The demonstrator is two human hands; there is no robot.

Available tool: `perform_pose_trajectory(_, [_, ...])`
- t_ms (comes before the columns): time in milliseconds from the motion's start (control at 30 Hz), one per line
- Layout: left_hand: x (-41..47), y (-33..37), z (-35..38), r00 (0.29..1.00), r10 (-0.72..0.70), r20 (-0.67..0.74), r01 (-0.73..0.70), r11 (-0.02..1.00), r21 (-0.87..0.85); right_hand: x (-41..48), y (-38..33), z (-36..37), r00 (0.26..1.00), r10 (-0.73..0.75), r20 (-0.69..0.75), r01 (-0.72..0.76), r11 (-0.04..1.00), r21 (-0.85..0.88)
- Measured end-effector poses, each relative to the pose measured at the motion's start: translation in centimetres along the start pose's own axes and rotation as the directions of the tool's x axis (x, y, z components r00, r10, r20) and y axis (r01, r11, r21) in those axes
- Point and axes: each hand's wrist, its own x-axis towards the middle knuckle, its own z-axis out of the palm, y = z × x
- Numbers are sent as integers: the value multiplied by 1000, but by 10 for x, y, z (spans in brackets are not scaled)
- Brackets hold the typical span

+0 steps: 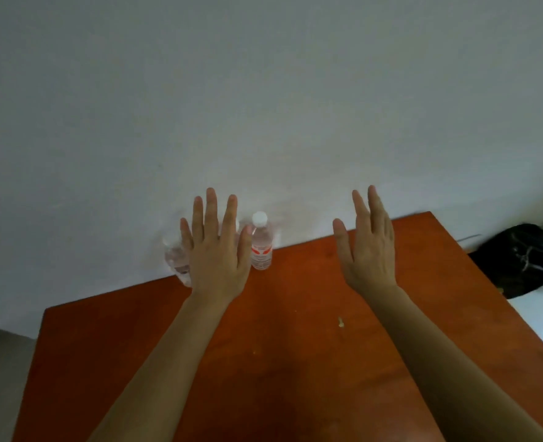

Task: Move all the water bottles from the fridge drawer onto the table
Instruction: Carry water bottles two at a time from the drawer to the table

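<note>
A clear water bottle [261,247] with a white cap and a red-and-white label stands upright at the far edge of the reddish-brown wooden table [295,346], against the white wall. A second clear bottle [177,261] stands to its left, mostly hidden behind my left hand [217,250]. That hand is stretched out flat with fingers spread, holding nothing, just in front of the bottles. My right hand [367,247] is also flat and open, raised over the table's far right part, apart from any bottle. The fridge drawer is out of view.
A white wall rises right behind the table. A black bag [525,256] lies on the floor past the table's right edge, beside a white surface [541,317]. A small pale crumb [340,322] sits on the tabletop.
</note>
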Motion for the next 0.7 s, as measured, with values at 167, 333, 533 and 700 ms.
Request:
perform_pose_trajectory(167, [5,113,-18,990,144,10,-143,988,-49,-28,53,-101,982,30,-188,-57,988,-140])
perform_pose_trajectory(333, [-22,249,-33,942,336,-19,-335,930,-148,-90,122,-218,916,124,-381,-213,956,-202])
perform_pose_trajectory(533, [-136,445,-40,822,569,-36,-552,779,-296,-238,226,-366,809,222,-545,-412,875,-254])
perform_pose_trajectory(700, [-256,607,-50,659,749,-68,-701,579,-416,-387,307,-488,694,282,-663,-584,759,-288])
